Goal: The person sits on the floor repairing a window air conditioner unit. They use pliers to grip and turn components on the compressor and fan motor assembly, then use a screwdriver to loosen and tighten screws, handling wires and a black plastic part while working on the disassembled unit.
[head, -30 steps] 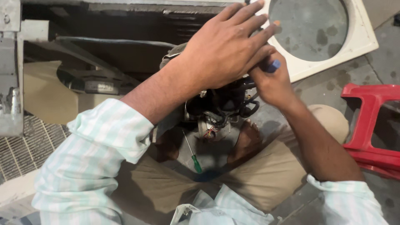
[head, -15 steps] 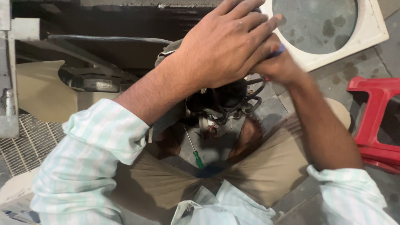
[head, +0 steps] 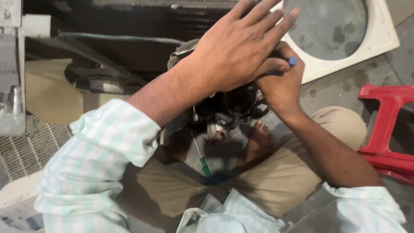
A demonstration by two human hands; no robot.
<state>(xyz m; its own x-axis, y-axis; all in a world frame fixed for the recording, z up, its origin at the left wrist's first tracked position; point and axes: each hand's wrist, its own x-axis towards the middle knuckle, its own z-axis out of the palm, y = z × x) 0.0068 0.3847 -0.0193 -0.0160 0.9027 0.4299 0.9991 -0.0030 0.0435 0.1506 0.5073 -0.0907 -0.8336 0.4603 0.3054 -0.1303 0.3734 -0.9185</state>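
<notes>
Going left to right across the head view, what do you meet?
Metal floor grate → beige fan blade → green-handled screwdriver on the floor → left hand laid flat over a dark wired part → right hand gripping a blue-handled tool → red plastic stool.

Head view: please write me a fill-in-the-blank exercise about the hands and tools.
1. The right hand grips a tool with a ___ handle.
2. The screwdriver lying between the bare feet has a ___ handle.
3. The left hand has its fingers ___.
4. The stool is ___.

Missing words: blue; green; spread; red
</notes>
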